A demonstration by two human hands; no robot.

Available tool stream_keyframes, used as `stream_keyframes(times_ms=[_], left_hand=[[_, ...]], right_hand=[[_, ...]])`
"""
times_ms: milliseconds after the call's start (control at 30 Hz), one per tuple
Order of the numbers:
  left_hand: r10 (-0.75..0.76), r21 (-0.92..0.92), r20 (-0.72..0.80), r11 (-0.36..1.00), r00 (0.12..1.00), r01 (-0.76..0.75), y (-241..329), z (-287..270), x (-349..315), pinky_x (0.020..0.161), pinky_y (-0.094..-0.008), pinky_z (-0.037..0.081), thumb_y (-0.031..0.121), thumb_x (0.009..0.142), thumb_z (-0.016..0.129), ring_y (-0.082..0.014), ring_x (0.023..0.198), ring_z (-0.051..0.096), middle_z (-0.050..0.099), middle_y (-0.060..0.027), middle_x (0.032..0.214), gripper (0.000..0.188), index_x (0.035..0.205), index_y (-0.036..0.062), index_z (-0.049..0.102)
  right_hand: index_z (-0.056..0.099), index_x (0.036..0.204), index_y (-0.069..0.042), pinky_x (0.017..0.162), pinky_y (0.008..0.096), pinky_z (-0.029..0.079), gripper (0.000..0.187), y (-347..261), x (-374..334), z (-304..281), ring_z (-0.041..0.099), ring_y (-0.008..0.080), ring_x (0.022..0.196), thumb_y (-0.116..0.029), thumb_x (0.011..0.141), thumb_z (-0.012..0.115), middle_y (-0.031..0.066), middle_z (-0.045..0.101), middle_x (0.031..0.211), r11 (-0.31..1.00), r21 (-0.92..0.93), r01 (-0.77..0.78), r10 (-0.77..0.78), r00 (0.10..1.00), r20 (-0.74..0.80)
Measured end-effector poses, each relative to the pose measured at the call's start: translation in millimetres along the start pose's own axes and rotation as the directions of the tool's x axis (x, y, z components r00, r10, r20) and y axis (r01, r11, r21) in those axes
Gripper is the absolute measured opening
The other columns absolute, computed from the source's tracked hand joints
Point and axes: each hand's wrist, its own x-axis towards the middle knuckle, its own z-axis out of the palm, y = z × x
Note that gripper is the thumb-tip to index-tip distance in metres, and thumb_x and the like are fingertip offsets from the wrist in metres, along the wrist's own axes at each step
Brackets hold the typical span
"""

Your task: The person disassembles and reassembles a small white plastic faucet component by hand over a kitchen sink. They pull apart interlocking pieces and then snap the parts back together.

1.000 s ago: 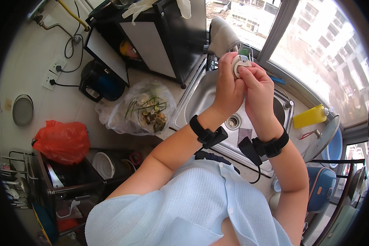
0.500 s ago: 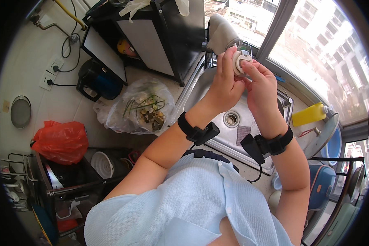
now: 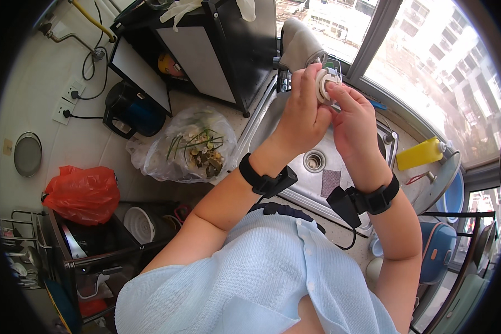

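Above the far end of the steel sink (image 3: 289, 186), both my hands meet at a small round white piece (image 3: 320, 89) with a ringed, cap-like edge. Its exact kind I cannot make out. My left hand (image 3: 303, 111) grips it from the left, fingers pointing up and closed against its side. From the right, my right hand (image 3: 353, 114) pinches it, with the thumb pressed on its face and the other fingers mostly hidden behind. The drain (image 3: 314, 161) and a grey mesh patch (image 3: 331, 183) show in the basin below my wrists.
A grey cloth (image 3: 300, 44) hangs just beyond my hands. A yellow bottle (image 3: 419, 155) and a round lid (image 3: 446, 181) stand right. Left are a clear bag of food scraps (image 3: 203, 147), a dark kettle (image 3: 133, 108), a black cabinet (image 3: 250, 50) and a red bag (image 3: 83, 192).
The white piece has turned slightly between my fingers, and my right thumb has shifted a little on it. My arms and the surroundings stay nearly the same.
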Motion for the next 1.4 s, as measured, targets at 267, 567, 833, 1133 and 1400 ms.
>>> stream_keyframes(times_ms=[267, 567, 833, 1133, 1400], left_hand=[[-0.015, 0.004, 0.011, 1.000, 1.000, 0.015, -0.3, 1.2, -1.8, 0.094, -0.0388, 0.037, 0.001, 0.072, 0.042, -0.0351, 0.103, 0.044, 0.040, -0.0232, 0.115, 0.056, 0.128, -0.0041, 0.033], [0.011, 0.039, 0.017, 0.999, 1.000, -0.011, -3.8, 4.4, -0.6, 0.094, -0.0392, 0.037, 0.000, 0.073, 0.042, -0.0361, 0.102, 0.044, 0.041, -0.0227, 0.115, 0.057, 0.128, -0.0051, 0.033], [0.019, 0.022, 0.002, 1.000, 1.000, -0.019, 2.2, 1.3, 1.4, 0.087, -0.0372, 0.041, 0.002, 0.073, 0.046, -0.0341, 0.095, 0.048, 0.043, -0.0210, 0.110, 0.054, 0.126, -0.0023, 0.038], [0.069, 0.073, 0.014, 0.995, 0.998, -0.069, -1.1, -1.9, 4.0, 0.076, -0.0450, 0.047, 0.001, 0.070, 0.044, -0.0441, 0.088, 0.052, 0.042, -0.0246, 0.110, 0.056, 0.125, 0.0001, 0.037], [-0.003, 0.056, 0.035, 0.998, 0.999, 0.001, 3.4, -4.1, 1.9, 0.089, -0.0388, 0.040, 0.003, 0.070, 0.043, -0.0363, 0.098, 0.047, 0.044, -0.0223, 0.111, 0.054, 0.124, -0.0029, 0.038]], right_hand=[[0.064, 0.086, -0.005, 0.076, 0.0277, 0.045, 0.006, 3.4, 1.1, -0.7, 0.058, 0.0116, 0.083, -0.010, 0.083, 0.066, 0.0029, 0.063, 0.090, 0.999, 0.017, -0.031, 0.031, 0.999, -0.027], [0.063, 0.087, -0.005, 0.075, 0.0273, 0.046, 0.008, 2.4, 1.8, -2.3, 0.058, 0.0117, 0.083, -0.011, 0.083, 0.067, 0.0032, 0.063, 0.088, 1.000, 0.028, -0.010, 0.011, 0.999, -0.044], [0.063, 0.088, -0.003, 0.074, 0.0261, 0.046, 0.010, -0.6, -1.3, -0.3, 0.058, 0.0117, 0.081, -0.010, 0.083, 0.067, 0.0041, 0.063, 0.089, 0.999, 0.045, -0.023, 0.025, 0.998, -0.052], [0.063, 0.089, -0.002, 0.074, 0.0252, 0.046, 0.010, 2.0, -4.9, 1.4, 0.058, 0.0110, 0.080, -0.010, 0.084, 0.067, 0.0040, 0.063, 0.088, 0.998, 0.058, -0.032, 0.034, 0.999, -0.037], [0.063, 0.089, -0.003, 0.073, 0.0253, 0.046, 0.009, 2.5, -4.8, 1.5, 0.059, 0.0110, 0.080, -0.010, 0.085, 0.066, 0.0041, 0.064, 0.088, 0.997, 0.057, -0.046, 0.048, 0.999, -0.024]])
